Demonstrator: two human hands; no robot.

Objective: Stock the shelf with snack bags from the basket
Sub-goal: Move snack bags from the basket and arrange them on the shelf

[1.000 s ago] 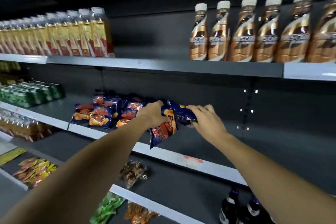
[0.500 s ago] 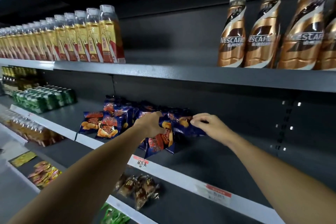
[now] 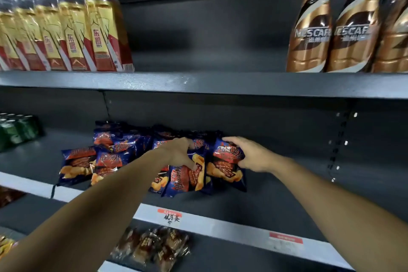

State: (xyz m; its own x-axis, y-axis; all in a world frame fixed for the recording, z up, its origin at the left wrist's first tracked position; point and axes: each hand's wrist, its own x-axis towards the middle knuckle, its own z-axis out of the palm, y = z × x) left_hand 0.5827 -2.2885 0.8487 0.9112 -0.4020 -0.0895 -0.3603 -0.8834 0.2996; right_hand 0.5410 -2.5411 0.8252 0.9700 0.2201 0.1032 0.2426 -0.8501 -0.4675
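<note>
Several dark blue snack bags with red and orange print lie in a cluster [image 3: 106, 159] on the middle grey shelf [image 3: 276, 203]. My left hand [image 3: 180, 153] grips the top of one blue snack bag [image 3: 185, 180] that rests on the shelf, tilted, print upside down. My right hand [image 3: 254, 154] holds the upper part of another blue snack bag [image 3: 227, 165] just to the right, which leans upright at the right end of the cluster. The basket is out of view.
Yellow drink bottles [image 3: 66, 28] and brown coffee bottles [image 3: 331, 28] stand on the shelf above. Green cans [image 3: 15, 130] sit at the far left. Brown wrapped snacks [image 3: 154, 247] lie on the shelf below. Bare shelf stretches right of the bags.
The view has come closer to the shelf. Both hands have moved the two bags down and back onto the shelf beside the cluster.
</note>
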